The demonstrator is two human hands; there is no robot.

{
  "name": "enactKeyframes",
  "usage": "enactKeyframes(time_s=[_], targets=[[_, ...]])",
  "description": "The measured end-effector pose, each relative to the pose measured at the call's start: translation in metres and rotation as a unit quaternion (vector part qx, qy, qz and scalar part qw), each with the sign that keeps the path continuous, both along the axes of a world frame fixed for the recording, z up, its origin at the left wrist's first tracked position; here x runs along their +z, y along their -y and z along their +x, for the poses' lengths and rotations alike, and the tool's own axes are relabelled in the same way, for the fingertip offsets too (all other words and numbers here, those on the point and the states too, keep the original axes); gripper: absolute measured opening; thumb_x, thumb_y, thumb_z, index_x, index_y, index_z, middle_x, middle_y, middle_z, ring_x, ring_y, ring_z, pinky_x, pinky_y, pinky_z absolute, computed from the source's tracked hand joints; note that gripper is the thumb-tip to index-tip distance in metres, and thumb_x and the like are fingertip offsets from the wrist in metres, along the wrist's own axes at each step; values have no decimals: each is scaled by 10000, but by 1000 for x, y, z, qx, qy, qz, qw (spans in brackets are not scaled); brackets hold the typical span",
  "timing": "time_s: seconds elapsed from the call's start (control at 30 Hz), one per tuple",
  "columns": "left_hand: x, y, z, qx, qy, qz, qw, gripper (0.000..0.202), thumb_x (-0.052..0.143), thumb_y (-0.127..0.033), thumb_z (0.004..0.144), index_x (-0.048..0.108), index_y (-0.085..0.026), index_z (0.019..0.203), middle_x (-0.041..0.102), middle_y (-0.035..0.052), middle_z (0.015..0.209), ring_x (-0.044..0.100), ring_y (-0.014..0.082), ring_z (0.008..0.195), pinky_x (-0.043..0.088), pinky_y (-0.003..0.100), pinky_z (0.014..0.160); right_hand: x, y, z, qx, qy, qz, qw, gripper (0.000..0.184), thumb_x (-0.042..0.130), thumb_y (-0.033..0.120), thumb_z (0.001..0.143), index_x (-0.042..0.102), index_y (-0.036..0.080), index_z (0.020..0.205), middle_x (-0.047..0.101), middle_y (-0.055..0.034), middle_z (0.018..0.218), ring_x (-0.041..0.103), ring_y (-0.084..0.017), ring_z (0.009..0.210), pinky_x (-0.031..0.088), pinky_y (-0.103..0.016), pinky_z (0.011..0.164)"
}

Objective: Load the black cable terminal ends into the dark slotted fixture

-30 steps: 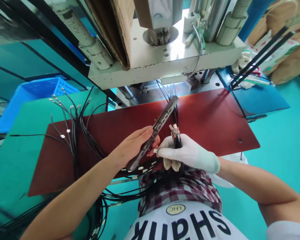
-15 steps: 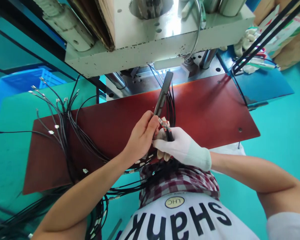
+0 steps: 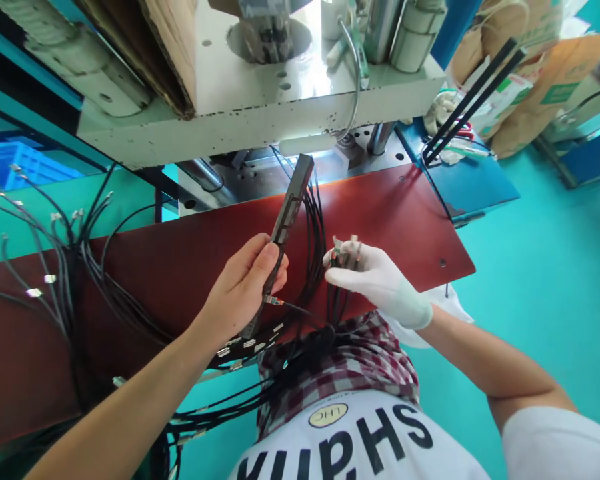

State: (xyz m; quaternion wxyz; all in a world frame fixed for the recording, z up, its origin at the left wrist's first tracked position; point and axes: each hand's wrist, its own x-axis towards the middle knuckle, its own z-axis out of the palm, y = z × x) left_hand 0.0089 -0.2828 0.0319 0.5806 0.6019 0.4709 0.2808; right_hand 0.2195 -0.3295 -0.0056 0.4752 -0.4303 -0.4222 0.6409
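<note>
My bare left hand [image 3: 243,283] is wrapped round a long dark slotted bar [image 3: 294,193], which slants up and away over the board. Just below those fingers, one cable end with a small metal connector [image 3: 273,301] touches the bar's side; whether it sits in a slot I cannot tell. To the right of the bar, my right hand [image 3: 385,277], in a white glove, grips a bunch of black cables [image 3: 336,300]. Their ends, with metal connectors and coloured wires, stick up by the gloved fingertips. More cables with metal plugs [image 3: 250,343] lie beneath my left hand.
The red-brown board [image 3: 380,213] spans the space before me. Behind it stands a white press [image 3: 240,127] with steel posts. Black cables [image 3: 70,267] fan out at left. A blue side table [image 3: 480,180] holds gloves and tools; a blue crate [image 3: 40,167] is at far left.
My hands have moved apart, the gloved one drawing away to the right of the bar with its cable bunch. A single cable end now shows at the bar below my left hand. The view has shifted.
</note>
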Motion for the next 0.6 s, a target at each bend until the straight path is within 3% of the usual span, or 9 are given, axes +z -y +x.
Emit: enactKeyframes(time_s=[0.1,0.23,0.3,0.4,0.5,0.6], targets=[[1,1,2,-4,3,-2,1000,338,453,-461,993,434,-177,812,460,12,767,452,89,592,334,238,512,-3,4,-4,10,-61,-30,998,331,759,279,812,641,101,1064,648,-64,1068,599,-114,965,475,-230,925],[2,2,4,-3,6,-12,1000,344,462,-476,984,430,-181,810,466,20,764,451,94,589,335,237,492,-2,6,-9,73,-121,-39,989,396,660,289,901,569,92,1232,682,-97,1031,653,-145,944,493,-324,980],[1,1,4,0,9,-19,1000,349,467,-483,978,422,-182,807,468,23,763,450,96,583,328,233,474,-1,6,-14,63,-144,-50,986,454,688,282,875,520,107,1260,690,-91,993,665,-151,907,512,-345,962],[0,0,3,4,16,-21,1000,345,471,-476,976,423,-181,804,453,20,756,446,93,570,322,227,463,-3,7,-23,1,-161,-77,984,427,794,278,763,514,146,1057,669,-44,885,665,-153,798,551,-342,862],[-1,0,2,5,17,-14,1000,341,470,-468,979,433,-179,803,448,19,755,442,89,563,327,229,468,-8,10,-29,-47,-106,-57,992,366,829,272,710,527,136,867,632,-28,852,636,-137,746,548,-296,774],[-1,0,2,6,14,-13,1000,347,475,-477,975,437,-181,798,454,24,761,454,96,567,330,236,464,-12,13,-33,-75,-64,-19,995,288,823,237,710,604,127,861,630,-23,817,614,-121,715,535,-258,715]])
